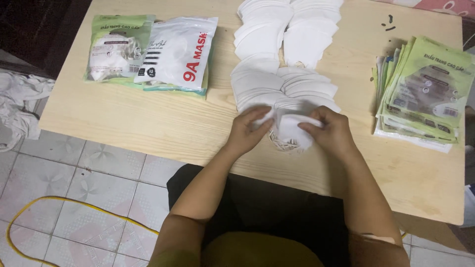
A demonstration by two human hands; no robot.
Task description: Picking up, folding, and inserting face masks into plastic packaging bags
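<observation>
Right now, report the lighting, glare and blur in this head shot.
Head view: even, soft light on the wooden table, only faint shadows; the fanned white masks wash out so their edges merge; left hand and right hand on a white mask are slightly soft; top left corner falls dark.

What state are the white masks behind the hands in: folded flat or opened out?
Folded flat: the white masks lie in overlapping fanned rows on the table.

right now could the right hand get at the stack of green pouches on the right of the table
Probably yes. The stack of green pouches lies uncovered on the table, with bare wood between it and the right hand. That hand, with the left hand, holds a white mask, so it is occupied.
</observation>
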